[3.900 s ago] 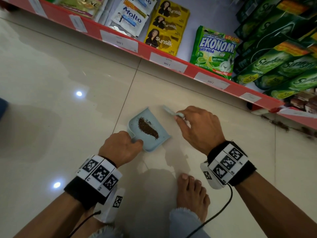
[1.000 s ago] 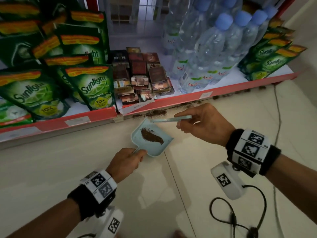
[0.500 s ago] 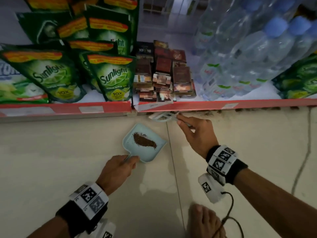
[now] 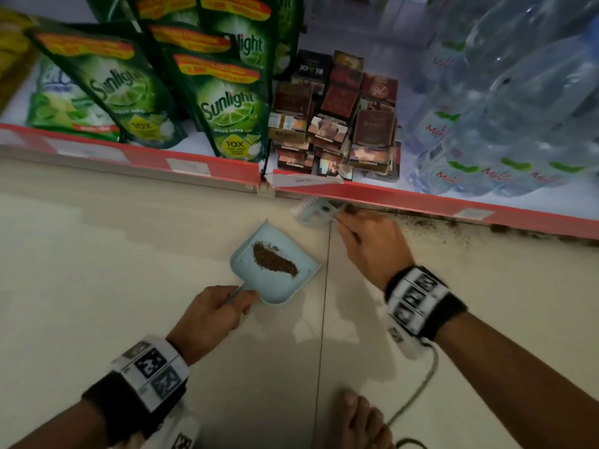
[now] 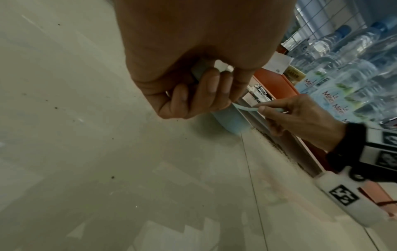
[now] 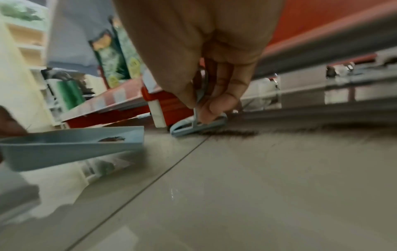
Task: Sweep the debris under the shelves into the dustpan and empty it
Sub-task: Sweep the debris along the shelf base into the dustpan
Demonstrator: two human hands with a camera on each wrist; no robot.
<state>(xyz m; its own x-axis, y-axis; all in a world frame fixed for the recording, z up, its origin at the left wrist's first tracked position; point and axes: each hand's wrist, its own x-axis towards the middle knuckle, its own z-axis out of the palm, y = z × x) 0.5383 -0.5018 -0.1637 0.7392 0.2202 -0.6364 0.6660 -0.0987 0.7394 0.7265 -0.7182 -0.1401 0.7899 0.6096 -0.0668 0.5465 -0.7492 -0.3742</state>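
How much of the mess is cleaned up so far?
Some is done: a brown pile already lies in the blue dustpan, which the left hand holds by its handle. In hand: the right hand holds the small brush at the shelf edge, against a line of dirt. Left: more dirt along the shelf, then emptying the dustpan.

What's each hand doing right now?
Left hand: grips the dustpan handle.
Right hand: pinches the small brush.
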